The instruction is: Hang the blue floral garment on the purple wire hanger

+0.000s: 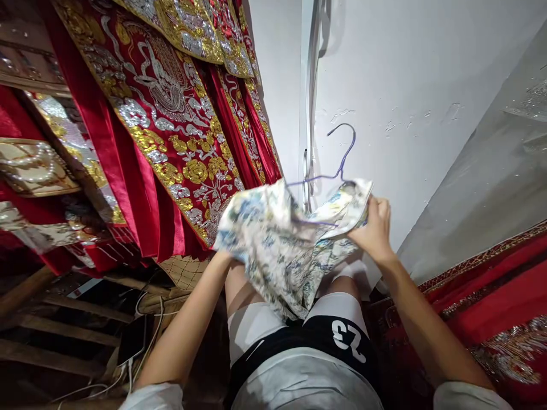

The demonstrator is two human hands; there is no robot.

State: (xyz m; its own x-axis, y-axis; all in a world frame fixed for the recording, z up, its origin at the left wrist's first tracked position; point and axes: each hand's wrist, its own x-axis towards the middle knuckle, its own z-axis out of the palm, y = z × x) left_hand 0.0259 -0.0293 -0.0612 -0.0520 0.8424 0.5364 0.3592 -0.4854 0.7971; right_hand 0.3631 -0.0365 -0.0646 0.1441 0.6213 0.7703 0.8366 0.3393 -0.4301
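Note:
A light floral-print garment [273,245], cream with blue and yellow patterns, hangs bunched in front of my lap. A thin purple hanger [344,162] pokes out of its top, with its hook up and part of its bar showing at the neck opening. My right hand [376,225] is closed on the garment's right edge near the shoulder, thumb below the cloth. My left hand [228,259] reaches under the garment's left side, and the cloth covers its fingers. The garment's left part is slightly blurred.
Red robes with gold and silver embroidery [171,114] hang at the left. A pale wall [405,85] stands ahead, with a hanging strap [314,68]. At lower left, a phone [134,339] with a white cable lies on wooden slats [64,330]. Red beaded fabric [504,324] is at the right.

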